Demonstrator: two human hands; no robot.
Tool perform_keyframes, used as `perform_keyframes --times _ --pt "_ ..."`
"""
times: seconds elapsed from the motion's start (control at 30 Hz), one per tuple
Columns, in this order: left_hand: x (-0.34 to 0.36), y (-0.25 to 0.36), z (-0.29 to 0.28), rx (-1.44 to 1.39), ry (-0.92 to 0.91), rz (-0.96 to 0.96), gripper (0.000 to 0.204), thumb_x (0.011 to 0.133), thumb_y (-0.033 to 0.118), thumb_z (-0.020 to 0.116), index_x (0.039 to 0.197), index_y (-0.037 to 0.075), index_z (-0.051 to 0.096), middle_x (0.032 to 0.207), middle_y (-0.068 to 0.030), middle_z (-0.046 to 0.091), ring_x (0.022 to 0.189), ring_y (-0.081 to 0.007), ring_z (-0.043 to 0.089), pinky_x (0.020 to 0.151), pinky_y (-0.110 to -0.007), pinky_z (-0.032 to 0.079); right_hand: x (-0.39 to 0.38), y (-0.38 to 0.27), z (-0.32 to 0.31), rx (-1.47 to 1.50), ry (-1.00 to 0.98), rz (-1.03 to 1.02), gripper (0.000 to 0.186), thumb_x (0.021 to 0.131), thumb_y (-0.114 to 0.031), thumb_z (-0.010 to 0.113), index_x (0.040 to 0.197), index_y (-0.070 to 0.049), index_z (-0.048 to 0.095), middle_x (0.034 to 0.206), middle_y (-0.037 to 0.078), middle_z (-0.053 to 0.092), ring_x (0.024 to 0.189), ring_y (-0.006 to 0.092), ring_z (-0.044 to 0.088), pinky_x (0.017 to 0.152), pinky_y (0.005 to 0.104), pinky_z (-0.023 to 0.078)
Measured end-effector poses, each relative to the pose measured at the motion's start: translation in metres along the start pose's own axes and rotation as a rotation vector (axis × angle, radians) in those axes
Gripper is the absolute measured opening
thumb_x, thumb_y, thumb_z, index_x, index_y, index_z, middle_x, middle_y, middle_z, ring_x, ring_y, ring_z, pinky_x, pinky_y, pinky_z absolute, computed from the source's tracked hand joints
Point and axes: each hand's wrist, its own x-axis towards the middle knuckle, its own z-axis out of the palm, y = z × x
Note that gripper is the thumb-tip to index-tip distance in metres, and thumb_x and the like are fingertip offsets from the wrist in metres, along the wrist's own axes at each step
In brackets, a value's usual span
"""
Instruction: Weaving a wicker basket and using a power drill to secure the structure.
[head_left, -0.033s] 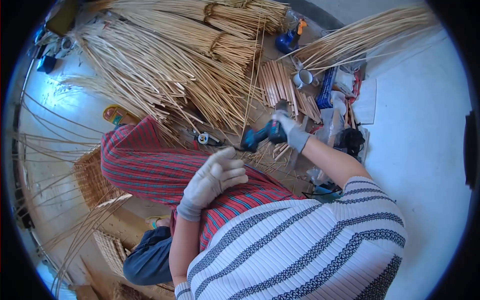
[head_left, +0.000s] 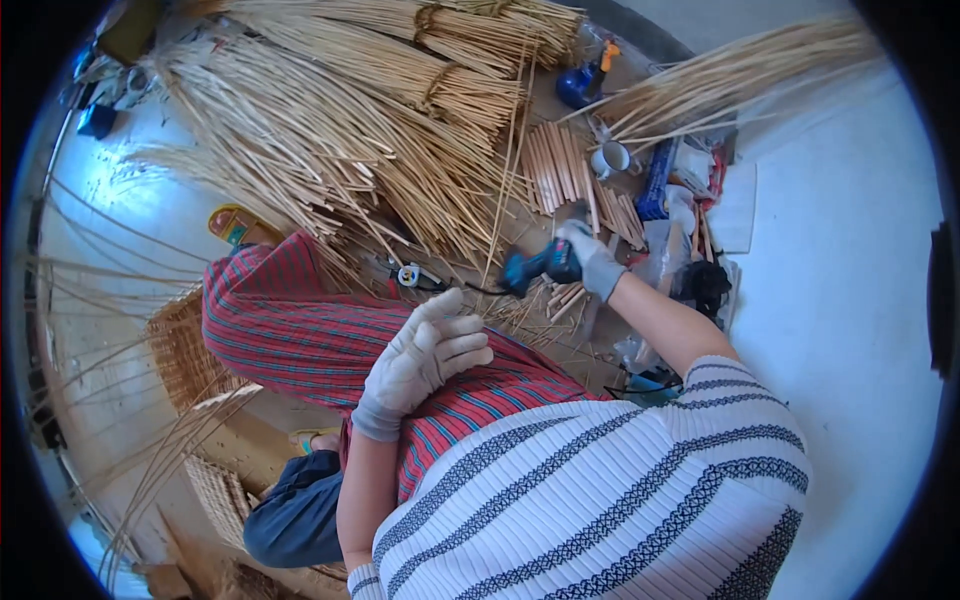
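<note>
Short sticks [head_left: 557, 170] appear cut, long canes [head_left: 440, 205] untrimmed, as the right hand [head_left: 588, 250] grips a power tool [head_left: 538, 267] (the left hand [head_left: 418, 355], fingers apart, is empty).

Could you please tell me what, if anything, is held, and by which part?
The right hand holds a teal-and-black power tool toward its upper-right end in view; the left hand holds nothing.
</note>
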Motion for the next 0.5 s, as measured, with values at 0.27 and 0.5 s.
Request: perform_keyframes --times 0.27,0.5 --pt "0.005 0.006 0.003 -0.013 0.021 0.021 0.051 0.106 0.026 0.042 0.151 0.005 0.029 0.137 -0.0191 0.053 0.126 -0.0305 0.055 0.109 -0.051 0.043 0.104 -0.014 -0.074 -0.436 0.331 -0.365 0.057 0.068 -0.042 0.081 0.108 -0.003 0.072 0.102 0.015 0.072 0.093 0.0234 0.069 0.084 0.0336 0.051" --pt "0.009 0.009 0.005 -0.008 0.049 0.020 0.052 0.106 0.026 0.042 0.151 0.004 0.027 0.136 -0.0188 0.053 0.124 -0.0299 0.056 0.108 -0.051 0.043 0.107 -0.027 -0.062 -0.584 0.425 -0.305 0.050 0.073 -0.037 0.080 0.110 -0.005 0.071 0.097 0.010 0.072 0.089 0.0222 0.068 0.083 0.0340 0.050"
